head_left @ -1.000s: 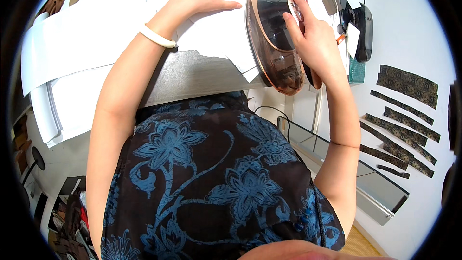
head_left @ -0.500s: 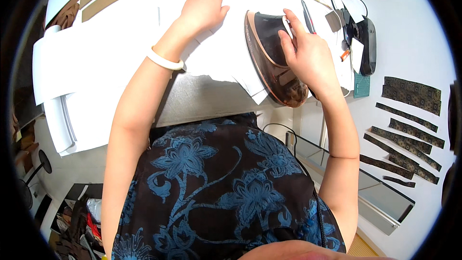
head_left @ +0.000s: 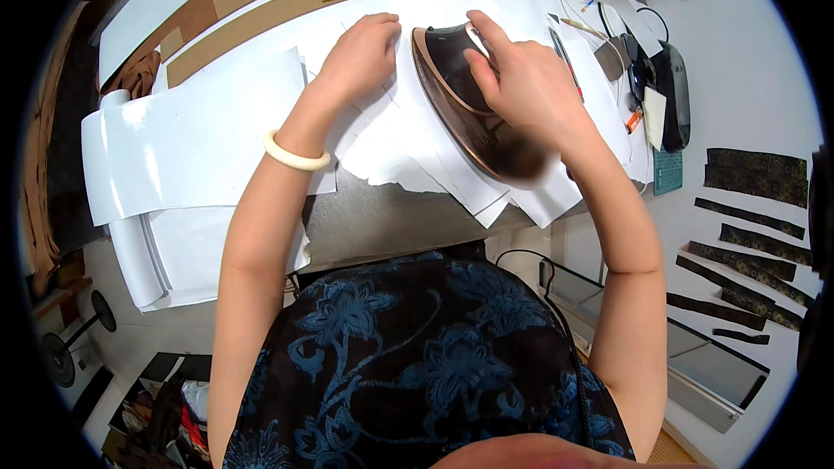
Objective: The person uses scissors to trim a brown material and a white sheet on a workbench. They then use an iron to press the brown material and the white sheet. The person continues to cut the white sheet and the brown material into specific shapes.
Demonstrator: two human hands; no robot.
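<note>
My right hand is wrapped round the handle of a dark iron with a copper-coloured rim. The iron lies over white paper sheets near the table's front edge; a blurred patch covers its near end. Left of the iron, my left hand rests on the sheets with its fingers curled in. The fingertips are turned away, so whatever they pinch is hidden. A cream bangle circles my left wrist.
Brown card strips lie along the far left. Glossy white sheets and a paper roll cover the near left. Cables, a pen and a black case are at the right. Dark patterned strips hang on the right-hand surface.
My right hand has shifted the iron leftward, closer to my left hand. My left hand has turned, and its thumb no longer shows. The view has tilted, bringing more of the table's far side in.
</note>
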